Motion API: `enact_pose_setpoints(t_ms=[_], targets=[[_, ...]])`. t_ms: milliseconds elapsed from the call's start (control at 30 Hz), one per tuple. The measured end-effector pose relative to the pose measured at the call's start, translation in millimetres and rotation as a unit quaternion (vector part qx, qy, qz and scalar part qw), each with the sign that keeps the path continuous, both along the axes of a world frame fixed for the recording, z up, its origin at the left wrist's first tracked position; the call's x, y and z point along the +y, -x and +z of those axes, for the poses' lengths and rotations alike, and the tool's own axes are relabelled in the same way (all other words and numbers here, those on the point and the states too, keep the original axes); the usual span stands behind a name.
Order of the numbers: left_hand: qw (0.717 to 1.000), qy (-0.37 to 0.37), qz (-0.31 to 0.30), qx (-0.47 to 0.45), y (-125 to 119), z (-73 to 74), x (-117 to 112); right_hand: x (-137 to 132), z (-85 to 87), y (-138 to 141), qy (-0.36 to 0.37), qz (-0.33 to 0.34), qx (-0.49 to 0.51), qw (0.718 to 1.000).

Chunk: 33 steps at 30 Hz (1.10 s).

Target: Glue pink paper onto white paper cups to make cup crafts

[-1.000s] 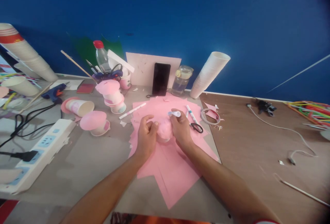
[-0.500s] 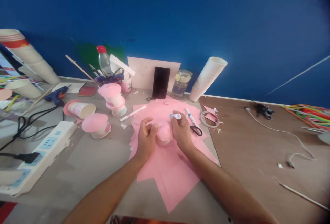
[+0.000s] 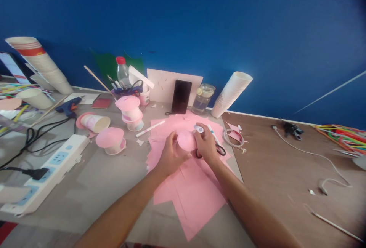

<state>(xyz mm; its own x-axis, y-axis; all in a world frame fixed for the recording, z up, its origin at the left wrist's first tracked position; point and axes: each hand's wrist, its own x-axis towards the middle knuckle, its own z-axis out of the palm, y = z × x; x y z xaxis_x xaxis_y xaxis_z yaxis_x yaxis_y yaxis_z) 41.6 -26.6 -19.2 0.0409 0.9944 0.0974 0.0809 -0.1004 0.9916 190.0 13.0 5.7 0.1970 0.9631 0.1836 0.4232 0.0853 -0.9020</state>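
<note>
Left of the pile of pink paper [image 3: 194,191] on the worktop [image 3: 108,179] there are already cups with pink tops: an upside-down cup [image 3: 110,140] near the pile's left edge, a small stack of covered cups [image 3: 130,109] further back from the pile, and a tipped cup [image 3: 94,122] further left of it. So I judge the work is partly done, and the cup [image 3: 186,140] in your hands is the one in progress. Its round pink cover faces you, but I cannot tell whether it is fully fixed. You hold this cup just above the far part of the pile. Your left hand [image 3: 171,156] wraps it from the left, with the fingers curled around its wall. Your right hand [image 3: 206,147] touches its right edge, and those fingers are closed around a small white tube [image 3: 198,128]. The scissors [image 3: 220,149] lie on the pile's right side.
</note>
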Motion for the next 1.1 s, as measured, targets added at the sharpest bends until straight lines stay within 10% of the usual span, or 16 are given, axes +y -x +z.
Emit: enact_pose_setpoints(t_ms=[333,733,1100], targets=[[0.994,0.071,0.075,0.022,-2.0,14.3,2.5,-1.9,7.4,2.5,-0.012,0.028,0.093,0.995],[0.993,0.044,0.11,-0.007,7.3,13.0,11.6,19.8,15.3,10.0,-0.16,0.114,-0.098,0.976],[0.995,0.033,0.084,-0.03,7.5,11.1,13.1,56.5,1.6,21.7,-0.078,0.13,0.171,0.973]])
